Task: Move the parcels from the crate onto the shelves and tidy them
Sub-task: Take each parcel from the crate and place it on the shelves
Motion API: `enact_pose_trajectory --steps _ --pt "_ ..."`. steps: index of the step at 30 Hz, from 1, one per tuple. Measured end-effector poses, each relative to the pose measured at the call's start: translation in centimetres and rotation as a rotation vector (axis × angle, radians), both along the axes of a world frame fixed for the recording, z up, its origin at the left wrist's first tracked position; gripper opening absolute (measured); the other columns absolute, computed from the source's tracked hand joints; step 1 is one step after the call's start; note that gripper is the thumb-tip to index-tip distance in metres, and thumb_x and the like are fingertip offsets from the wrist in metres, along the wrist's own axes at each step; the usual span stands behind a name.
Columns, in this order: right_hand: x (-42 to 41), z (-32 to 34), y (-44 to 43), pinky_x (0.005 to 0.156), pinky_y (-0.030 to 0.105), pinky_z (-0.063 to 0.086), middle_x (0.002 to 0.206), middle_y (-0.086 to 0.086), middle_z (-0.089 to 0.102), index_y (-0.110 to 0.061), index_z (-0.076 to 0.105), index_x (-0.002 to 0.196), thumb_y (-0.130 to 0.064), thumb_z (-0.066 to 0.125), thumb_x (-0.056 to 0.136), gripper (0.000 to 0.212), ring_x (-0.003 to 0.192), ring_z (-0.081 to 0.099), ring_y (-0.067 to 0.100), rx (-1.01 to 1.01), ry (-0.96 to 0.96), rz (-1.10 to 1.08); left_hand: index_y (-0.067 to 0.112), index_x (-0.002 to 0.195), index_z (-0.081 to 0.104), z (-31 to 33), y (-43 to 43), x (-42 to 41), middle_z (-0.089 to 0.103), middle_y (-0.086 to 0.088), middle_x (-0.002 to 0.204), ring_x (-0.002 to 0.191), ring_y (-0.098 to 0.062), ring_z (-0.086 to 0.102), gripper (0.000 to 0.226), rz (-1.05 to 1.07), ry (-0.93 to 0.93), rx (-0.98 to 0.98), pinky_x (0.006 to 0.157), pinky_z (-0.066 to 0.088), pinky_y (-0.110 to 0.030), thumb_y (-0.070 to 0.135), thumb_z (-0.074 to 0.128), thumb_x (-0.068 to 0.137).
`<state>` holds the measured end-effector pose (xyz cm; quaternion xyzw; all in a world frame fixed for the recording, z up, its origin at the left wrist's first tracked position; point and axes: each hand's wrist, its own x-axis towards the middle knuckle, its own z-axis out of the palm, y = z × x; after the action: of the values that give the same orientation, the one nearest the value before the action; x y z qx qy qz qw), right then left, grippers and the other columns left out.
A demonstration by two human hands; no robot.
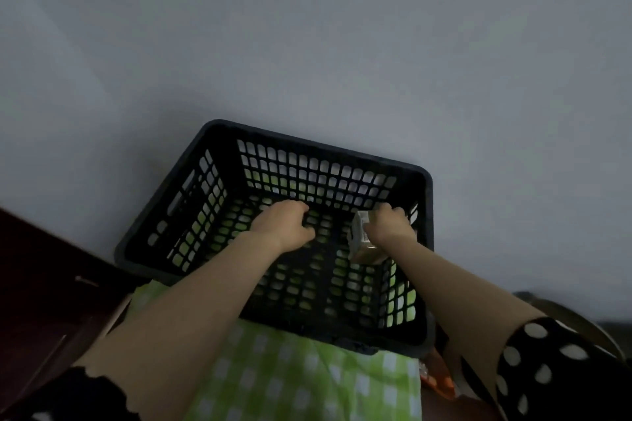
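Note:
A black plastic lattice crate (191,181) sits against a pale wall on a green checked cloth (294,383). Both my arms reach down into it. My right hand (388,224) is closed around a small brown cardboard parcel (363,244) with a white label, near the crate's right wall. My left hand (285,224) is in the middle of the crate, fingers curled downward on the bottom grid; nothing shows in it. No other parcel is visible in the crate. No shelf is in view.
A dark wooden piece of furniture (41,277) stands at the left. Something orange (439,376) lies right of the cloth, under my right arm. A dark rounded object (581,318) sits at the far right. The wall (307,27) fills the upper view.

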<state>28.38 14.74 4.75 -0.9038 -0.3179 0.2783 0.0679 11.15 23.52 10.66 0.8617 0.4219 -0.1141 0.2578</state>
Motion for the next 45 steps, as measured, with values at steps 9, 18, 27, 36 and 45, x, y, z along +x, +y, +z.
enact_pose_trajectory --steps 9,18,27,36,45 --pt "3.1 -7.2 4.9 0.097 0.043 0.041 0.141 0.02 0.032 -0.009 0.026 0.141 -0.056 0.056 0.086 0.078 0.126 0.039 0.038 -0.237 -0.17 0.123 0.016 0.139 0.043 -4.2 3.4 2.5 0.05 -0.004 0.136 0.121 -0.02 0.049 0.05 0.053 0.058 -0.038 0.093 0.044 -0.031 0.03 0.056 0.093" --pt "1.9 -3.3 5.7 0.093 0.037 0.048 0.135 0.016 0.036 -0.017 0.042 0.136 -0.042 0.072 0.079 0.069 0.116 0.049 0.032 -0.001 0.112 0.027 0.011 0.14 0.044 -4.1 4.3 0.7 0.051 -0.003 0.136 0.123 -0.018 0.049 0.053 0.338 -0.118 -0.186 0.1 0.038 -0.027 0.026 0.058 0.091" --pt "-5.0 7.9 3.6 0.071 0.031 0.054 0.111 0.007 0.068 -0.01 0.046 0.128 -0.001 0.077 0.072 0.064 0.091 0.07 0.021 0.752 1.121 -0.361 0.004 0.143 0.031 3.9 1.3 -3.6 0.055 -0.003 0.127 0.11 -0.019 0.056 0.08 1.004 -0.903 -0.615 0.096 0.047 -0.034 0.027 0.075 0.08" --pt "-9.3 14.5 0.7 0.086 0.035 0.051 0.104 0.002 0.073 -0.015 0.053 0.128 -0.007 0.071 0.079 0.053 0.103 0.066 0.02 0.706 1.29 0.067 0.009 0.11 0.065 12.1 -5.2 -10.1 0.073 -0.007 0.101 0.093 -0.023 0.068 0.027 0.971 -1.189 -0.556 0.077 0.056 -0.038 0.008 0.068 0.083" --pt "-15.1 18.5 -3.0 0.082 0.044 0.056 0.12 0.018 0.063 -0.011 0.054 0.127 -0.008 0.075 0.073 0.058 0.102 0.065 0.028 0.546 1.356 0.47 0.018 0.119 0.058 16.9 -16.7 -18.1 0.071 0.002 0.105 0.103 -0.017 0.063 0.043 1.155 -1.303 -0.311 0.091 0.046 -0.036 0.009 0.069 0.079"
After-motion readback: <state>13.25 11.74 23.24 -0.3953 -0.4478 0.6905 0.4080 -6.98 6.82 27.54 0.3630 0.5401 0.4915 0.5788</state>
